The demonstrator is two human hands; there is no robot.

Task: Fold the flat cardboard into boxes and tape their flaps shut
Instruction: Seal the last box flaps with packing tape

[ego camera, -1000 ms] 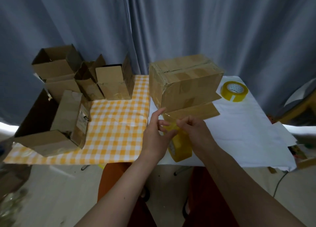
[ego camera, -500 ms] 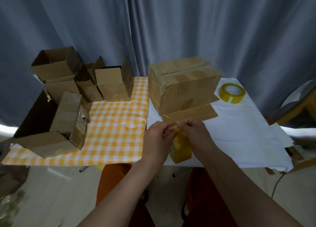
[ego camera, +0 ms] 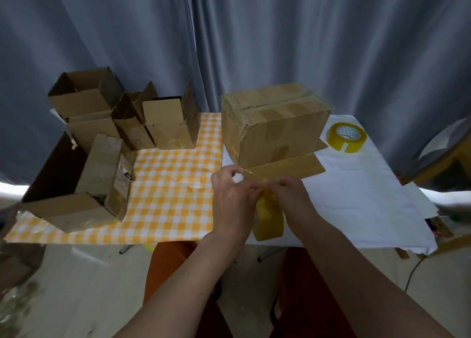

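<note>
Two hands worked one tape roll (ego camera: 270, 216): I had the left hand (ego camera: 230, 197) and right hand (ego camera: 293, 195) both pinching its loose end, roll hanging just below the grip. Beyond my fingers sat the box (ego camera: 275, 123), flap (ego camera: 285, 168) open. Tape looked thin, sticky, prone to curling; best held by its edge. Cardboard looked light, stiff.

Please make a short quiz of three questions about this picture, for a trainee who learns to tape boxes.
1. True or false: both hands are at the near tape roll.
2. How many tape rolls are in view?
3. The big box stands on: A) checked cloth, B) white cloth, C) floor?

Key:
1. True: left hand and right hand pinch its tape.
2. Two; the far roll lies untouched.
3. B.
</note>
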